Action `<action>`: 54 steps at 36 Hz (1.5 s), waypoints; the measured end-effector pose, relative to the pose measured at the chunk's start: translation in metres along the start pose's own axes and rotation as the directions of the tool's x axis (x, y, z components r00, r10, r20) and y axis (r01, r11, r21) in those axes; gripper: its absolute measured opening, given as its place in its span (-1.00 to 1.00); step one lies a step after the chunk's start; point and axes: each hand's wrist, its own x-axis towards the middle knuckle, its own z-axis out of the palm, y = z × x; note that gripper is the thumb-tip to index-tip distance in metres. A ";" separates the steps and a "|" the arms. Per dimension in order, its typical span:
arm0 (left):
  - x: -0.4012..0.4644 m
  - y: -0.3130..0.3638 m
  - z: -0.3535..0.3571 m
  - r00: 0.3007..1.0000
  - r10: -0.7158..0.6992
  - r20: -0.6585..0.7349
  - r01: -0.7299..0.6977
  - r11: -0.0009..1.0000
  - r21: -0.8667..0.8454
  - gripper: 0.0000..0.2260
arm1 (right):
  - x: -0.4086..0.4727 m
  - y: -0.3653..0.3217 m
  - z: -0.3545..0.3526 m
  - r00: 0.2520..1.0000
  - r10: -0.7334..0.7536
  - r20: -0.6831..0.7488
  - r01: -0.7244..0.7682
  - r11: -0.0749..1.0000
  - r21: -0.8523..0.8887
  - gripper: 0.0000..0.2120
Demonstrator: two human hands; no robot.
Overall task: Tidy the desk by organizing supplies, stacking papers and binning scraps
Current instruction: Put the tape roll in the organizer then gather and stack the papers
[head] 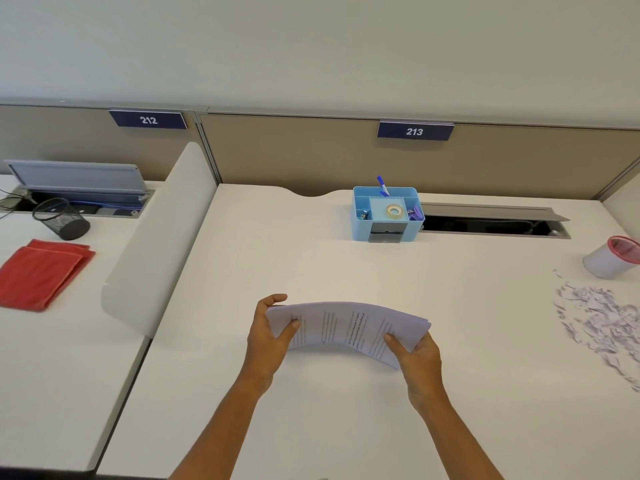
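Observation:
A stack of printed papers (346, 325) is held above the white desk (311, 265), bowed upward in the middle. My left hand (268, 336) grips its left end and my right hand (417, 356) grips its right end. A light blue desk organizer (360, 220) stands at the back of the desk with a blue pen (382, 185), a roll of tape (394, 210) and small supplies in its compartments. A pile of torn paper scraps (599, 320) lies at the right. A small white bin with a red rim (611, 258) sits tilted behind the scraps.
An open cable tray (491, 221) runs along the desk's back right. A white divider panel (156, 244) separates the neighbouring desk on the left, which holds a folded red cloth (40, 275) and a tipped black mesh cup (60, 220). Beige partitions carry signs 212 and 213.

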 end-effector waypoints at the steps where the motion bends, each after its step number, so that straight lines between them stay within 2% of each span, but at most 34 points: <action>1: 0.000 0.000 -0.001 1.000 -0.003 0.001 0.003 1.000 0.008 -0.56 | 0.000 -0.001 0.000 1.000 0.000 0.007 0.000 1.000 -0.020 -0.65; 7: 0.001 0.007 -0.014 1.000 0.021 -0.011 -0.020 0.997 0.073 -0.65 | 0.003 -0.021 -0.007 0.996 -0.052 0.067 0.062 0.986 -0.158 -0.73; 11: 0.008 0.019 -0.034 0.994 0.091 0.059 -0.101 0.976 0.191 -0.70 | 0.007 -0.049 -0.012 0.980 -0.126 0.157 0.165 0.950 -0.264 -0.71; 14: 0.014 0.031 -0.043 0.977 0.152 0.151 -0.198 0.910 0.365 -0.65 | 0.007 -0.078 -0.011 0.938 -0.199 0.284 0.293 0.892 -0.344 -0.66; 17: 0.017 0.046 -0.042 0.944 0.179 0.276 -0.312 0.753 0.579 -0.51 | 0.011 -0.103 -0.009 0.879 -0.226 0.420 0.411 0.807 -0.425 -0.69; 19: 0.016 0.055 -0.036 0.915 0.134 0.380 -0.358 0.701 0.617 -0.45 | 0.012 -0.116 -0.005 0.833 -0.224 0.505 0.482 0.743 -0.465 -0.73; 22: 0.012 0.068 -0.020 0.865 -0.008 0.501 -0.336 0.733 0.592 -0.49 | 0.007 -0.134 0.007 0.781 -0.198 0.593 0.550 0.669 -0.500 -0.74; 25: 0.008 0.072 -0.007 0.839 0.006 0.545 -0.351 0.771 0.531 -0.66 | 0.000 -0.148 0.020 0.758 -0.174 0.628 0.571 0.641 -0.512 -0.76; 27: 0.004 0.070 -0.002 0.859 0.004 0.512 -0.289 0.829 0.479 -0.79 | -0.002 -0.153 0.026 0.759 -0.180 0.626 0.581 0.622 -0.525 -0.77; 29: -0.001 0.065 0.001 0.895 -0.001 0.447 -0.218 0.873 0.437 -0.82 | -0.004 -0.156 0.030 0.778 -0.214 0.591 0.565 0.651 -0.508 -0.81; 31: -0.007 0.060 0.000 0.927 -0.006 0.375 -0.146 0.915 0.376 -0.88 | -0.002 -0.153 0.029 0.823 -0.268 0.501 0.506 0.747 -0.431 -0.80; 34: -0.015 0.054 -0.006 0.964 -0.059 0.259 -0.018 0.958 0.286 -0.92 | 0.005 -0.138 0.019 0.904 -0.303 0.302 0.398 0.854 -0.335 -0.50; 37: -0.020 0.049 -0.013 0.975 -0.115 0.190 0.079 0.979 0.190 -0.91 | 0.007 -0.115 0.008 0.957 -0.180 0.227 0.239 0.934 -0.265 -0.19; 40: -0.023 0.048 -0.013 0.971 -0.164 0.174 0.147 0.984 0.103 -0.84 | 0.000 -0.087 0.007 0.944 -0.021 0.330 0.071 0.987 -0.142 -0.07; 41: -0.024 0.047 -0.012 0.968 -0.178 0.179 0.166 0.983 0.076 -0.83 | -0.003 -0.079 0.008 0.925 0.010 0.379 0.034 0.994 -0.108 -0.13; 43: -0.026 0.048 -0.007 0.962 -0.188 0.195 0.183 0.982 0.046 -0.81 | -0.011 -0.069 0.012 0.890 0.051 0.454 -0.021 0.997 -0.071 -0.39; 46: -0.027 0.048 0.001 0.960 -0.187 0.210 0.182 0.982 0.043 -0.81 | -0.019 -0.062 0.018 0.888 0.080 0.453 -0.073 0.997 -0.033 -0.66; 50: -0.025 0.043 0.014 0.966 -0.171 0.194 0.161 0.985 0.064 -0.78 | -0.022 -0.060 0.026 0.946 0.060 0.318 -0.061 0.998 -0.009 -0.79; 54: -0.023 0.042 0.025 0.982 -0.115 0.147 0.116 0.993 0.002 -0.67 | -0.022 -0.058 0.029 0.973 -0.020 0.229 0.027 0.999 -0.028 -0.80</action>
